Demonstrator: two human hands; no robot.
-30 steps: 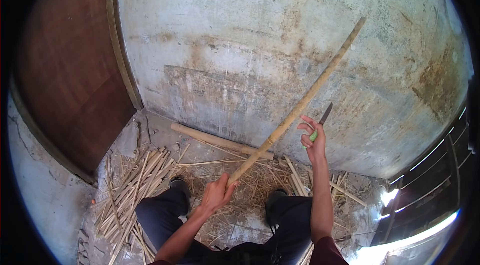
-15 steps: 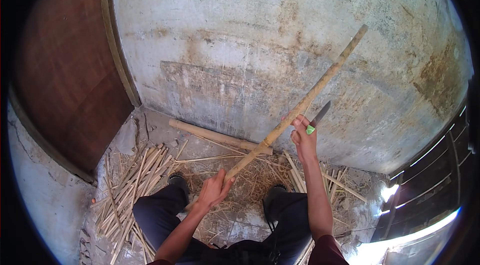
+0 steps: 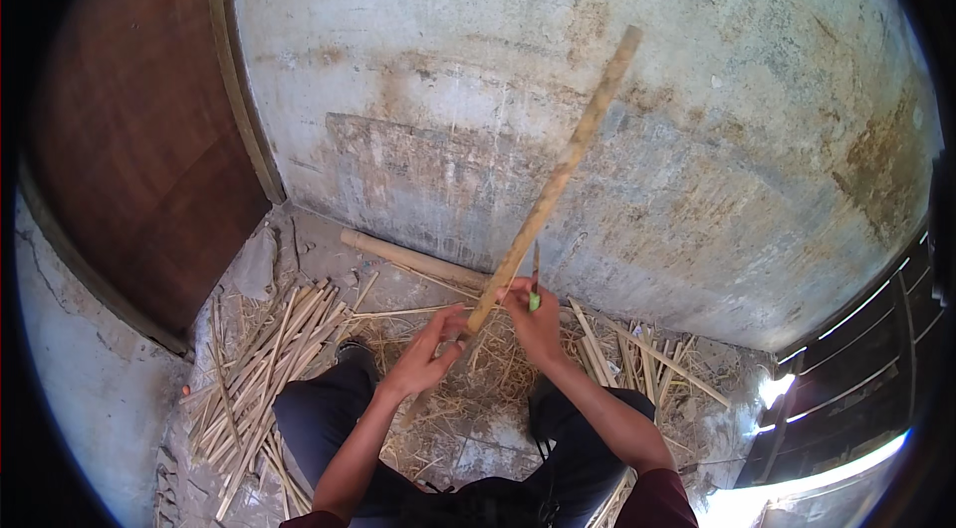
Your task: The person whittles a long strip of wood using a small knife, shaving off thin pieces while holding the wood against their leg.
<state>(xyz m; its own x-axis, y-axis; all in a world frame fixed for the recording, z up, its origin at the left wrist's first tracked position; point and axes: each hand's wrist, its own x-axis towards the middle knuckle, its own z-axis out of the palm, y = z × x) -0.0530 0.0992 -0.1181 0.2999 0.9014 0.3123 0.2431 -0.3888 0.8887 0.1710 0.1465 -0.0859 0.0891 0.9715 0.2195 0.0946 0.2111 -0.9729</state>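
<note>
A long bamboo pole slants up and to the right in front of me, its far end raised against the view of the wall. My left hand is loosely round its lower part, the thumb on the near side and the fingers partly stretched. The pole's bottom end shows below that hand, between my knees. My right hand grips a knife with a green handle, blade pointing up. Its fingertips also touch the pole, just above my left hand.
A heap of split bamboo strips lies on the floor at left. More strips lie at right. A thicker bamboo piece rests along the base of the stained wall. Shavings litter the floor between my feet. A brown door stands at left.
The pole has swung left and grown steeper, with its lower end now past my left hand. My right hand, with the knife, has come down and left, closer to my left hand.
</note>
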